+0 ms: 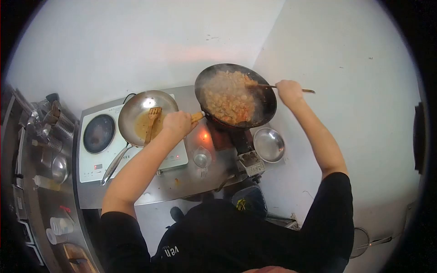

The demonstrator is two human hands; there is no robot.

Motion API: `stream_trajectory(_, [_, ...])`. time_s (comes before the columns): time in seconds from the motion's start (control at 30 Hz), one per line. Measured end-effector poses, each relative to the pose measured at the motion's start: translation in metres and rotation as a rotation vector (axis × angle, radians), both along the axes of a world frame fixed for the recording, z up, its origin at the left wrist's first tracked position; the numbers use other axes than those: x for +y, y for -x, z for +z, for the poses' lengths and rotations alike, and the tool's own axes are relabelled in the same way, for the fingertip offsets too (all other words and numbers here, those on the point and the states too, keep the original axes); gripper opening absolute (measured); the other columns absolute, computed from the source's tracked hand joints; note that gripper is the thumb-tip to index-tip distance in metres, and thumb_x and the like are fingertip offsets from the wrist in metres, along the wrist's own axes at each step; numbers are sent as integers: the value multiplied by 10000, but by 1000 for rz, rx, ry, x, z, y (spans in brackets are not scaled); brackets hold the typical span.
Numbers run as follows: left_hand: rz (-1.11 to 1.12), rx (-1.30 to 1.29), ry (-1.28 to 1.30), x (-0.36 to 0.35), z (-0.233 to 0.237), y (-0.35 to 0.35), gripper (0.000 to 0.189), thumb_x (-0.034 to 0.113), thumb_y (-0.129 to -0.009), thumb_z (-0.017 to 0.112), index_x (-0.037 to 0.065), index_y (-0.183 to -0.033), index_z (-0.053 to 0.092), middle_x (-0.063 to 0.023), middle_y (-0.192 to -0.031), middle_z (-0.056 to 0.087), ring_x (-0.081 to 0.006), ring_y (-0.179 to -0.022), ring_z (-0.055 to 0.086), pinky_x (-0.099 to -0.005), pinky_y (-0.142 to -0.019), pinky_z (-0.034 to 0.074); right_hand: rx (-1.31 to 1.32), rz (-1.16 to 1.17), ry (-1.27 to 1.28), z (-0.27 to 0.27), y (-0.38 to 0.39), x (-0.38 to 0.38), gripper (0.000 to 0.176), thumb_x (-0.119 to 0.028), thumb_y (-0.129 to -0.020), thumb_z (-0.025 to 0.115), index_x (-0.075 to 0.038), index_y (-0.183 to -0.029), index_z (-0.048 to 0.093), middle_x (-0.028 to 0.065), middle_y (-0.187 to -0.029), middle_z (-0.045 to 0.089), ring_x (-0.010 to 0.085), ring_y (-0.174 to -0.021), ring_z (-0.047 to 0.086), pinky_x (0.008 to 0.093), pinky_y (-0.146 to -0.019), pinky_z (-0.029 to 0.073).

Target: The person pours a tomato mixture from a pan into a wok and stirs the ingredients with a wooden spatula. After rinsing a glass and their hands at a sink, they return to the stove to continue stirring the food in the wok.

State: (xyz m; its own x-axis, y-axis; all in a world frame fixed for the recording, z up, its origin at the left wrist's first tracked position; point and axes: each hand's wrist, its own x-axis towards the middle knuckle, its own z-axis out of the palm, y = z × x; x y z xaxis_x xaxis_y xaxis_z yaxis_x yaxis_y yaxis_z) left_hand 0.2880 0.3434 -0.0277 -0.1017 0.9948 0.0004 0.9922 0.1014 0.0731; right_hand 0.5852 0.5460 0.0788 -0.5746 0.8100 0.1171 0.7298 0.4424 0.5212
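Note:
My left hand (177, 123) is closed round the wooden handle (198, 117) of a large dark wok (269, 98). Steam rises from chopped, reddish-brown food (230, 100) inside it. In my right hand (289, 91) is the long handle of a wooden spatula (264, 85), whose head rests in the food near the wok's right side. Below my left forearm sits a steel frying pan (134, 113) with a little yellowish liquid. A slotted wooden spatula (154, 119) lies in that pan, partly hidden by my left arm.
The pan stands on a white double induction hob (86, 168); its left plate (99, 133) is bare. A clear jug (202, 157) and a steel bowl (269, 144) are near the burner box (251, 164). A bin (257, 200) stands below. Utensils in perforated holders (63, 125) line the left counter.

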Motion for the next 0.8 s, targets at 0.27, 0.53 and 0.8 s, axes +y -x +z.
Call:
stream_trajectory(0.27, [20, -6, -13, 1, -11, -2, 501, 532, -840, 515, 46, -851, 635, -124, -750, 657, -274, -713, 662, -381, -637, 535, 371, -298, 291, -53, -39, 73, 215, -197, -831, 572, -13, -783, 673, 179, -707, 634, 319, -671, 626, 408, -638, 506])
stream_trajectory(0.53, [15, 86, -23, 8, -11, 8, 484, 522, -849, 507, 51, -857, 619, -113, -717, 650, -267, -679, 659, -366, -594, 530, 373, 412, 481, -79, -1, 100, 209, -249, -814, 627, -60, -870, 696, 160, -714, 641, 313, -640, 615, 403, -625, 479])
stream_trajectory(0.8, [-34, 112, -16, 7, 1, 8, 605, 602, -828, 476, 20, -796, 634, -150, -693, 646, -298, -664, 654, -388, -608, 531, 244, 135, 228, -20, -8, 130, 188, -293, -805, 623, -152, -888, 714, 132, -838, 667, 314, -789, 633, 404, -706, 499])
